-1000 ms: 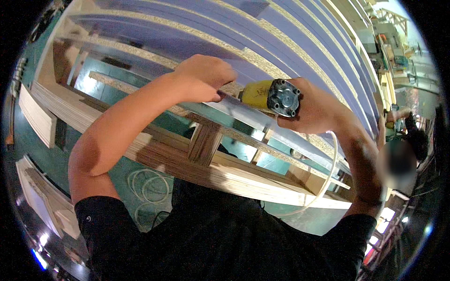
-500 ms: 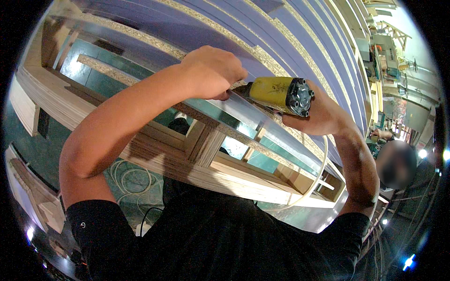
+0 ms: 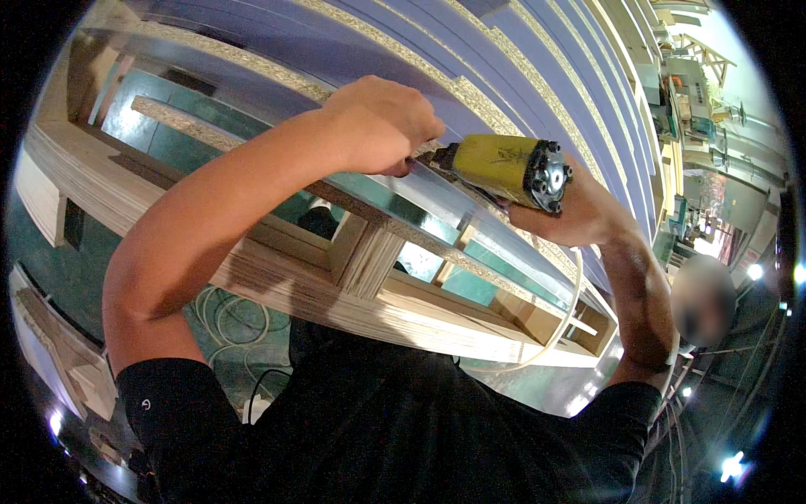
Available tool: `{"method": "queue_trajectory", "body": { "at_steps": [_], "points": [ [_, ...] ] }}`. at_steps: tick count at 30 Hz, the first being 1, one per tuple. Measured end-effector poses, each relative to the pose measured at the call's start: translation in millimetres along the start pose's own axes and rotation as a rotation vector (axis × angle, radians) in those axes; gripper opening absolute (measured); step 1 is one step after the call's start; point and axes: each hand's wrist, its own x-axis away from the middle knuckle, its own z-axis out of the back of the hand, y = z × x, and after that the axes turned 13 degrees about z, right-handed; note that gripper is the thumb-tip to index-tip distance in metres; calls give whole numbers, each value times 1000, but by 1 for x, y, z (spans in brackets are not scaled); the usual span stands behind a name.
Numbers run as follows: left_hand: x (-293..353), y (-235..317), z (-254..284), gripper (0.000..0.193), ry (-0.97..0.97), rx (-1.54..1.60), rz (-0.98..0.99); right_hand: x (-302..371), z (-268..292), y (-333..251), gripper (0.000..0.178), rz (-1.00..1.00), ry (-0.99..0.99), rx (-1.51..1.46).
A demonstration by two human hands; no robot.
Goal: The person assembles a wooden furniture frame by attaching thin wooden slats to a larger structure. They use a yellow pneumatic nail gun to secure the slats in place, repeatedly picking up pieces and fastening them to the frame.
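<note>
My right hand (image 3: 583, 206) is wrapped round a yellow and black air nail gun (image 3: 497, 164), its dark nose pointing left. Just left of that nose is my left hand (image 3: 382, 122), its fingers curled closed at the edge of a chipboard strip. What those fingers hold is hidden beneath them. A pale air hose (image 3: 564, 323) hangs down from the gun's side. Both hands are over a long wooden frame (image 3: 361, 260) with crosspieces, and a purple-faced chipboard panel (image 3: 470, 126) slants away just beyond them.
More purple panels with chipboard edges are stacked at the far side. Coiled hose (image 3: 235, 323) lies on the green floor below. Cut boards (image 3: 63, 353) lean at the lower left. Another person (image 3: 701, 302) is at the right, near shelving and workshop lights.
The nail gun has shifted slightly right and tilted a little with my right hand. My left hand has barely moved. The other person at the right has moved slightly.
</note>
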Motion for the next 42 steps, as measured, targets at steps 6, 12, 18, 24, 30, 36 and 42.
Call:
{"method": "queue_trajectory", "body": {
  "at_steps": [6, 12, 18, 24, 30, 36, 42],
  "points": [
    [-1, 3, 1, 33, -29, -19, 32, 9, 0, 3, 49, 32, 9, 1],
    [-3, 4, -7, 35, 16, -48, 41, 28, 3, -1, 44, -8, -21, 21],
    [-5, 15, -3, 43, 83, -91, -91, 123, 8, 78, 42, -68, 32, -26],
    [-40, 143, -38, 50, -23, -127, -128, 248, 8, 195, 36, -251, 138, -144],
    [-81, 264, -114, 48, -52, -271, -140, 299, -5, 224, 54, -183, 172, -49],
    [-85, 287, -137, 40, 149, -119, -142, 311, -8, 225, 54, -128, 190, -4],
    [-84, 296, -129, 33, 26, -178, -56, 313, -3, 230, 53, -104, 124, 44]
  ]
}}
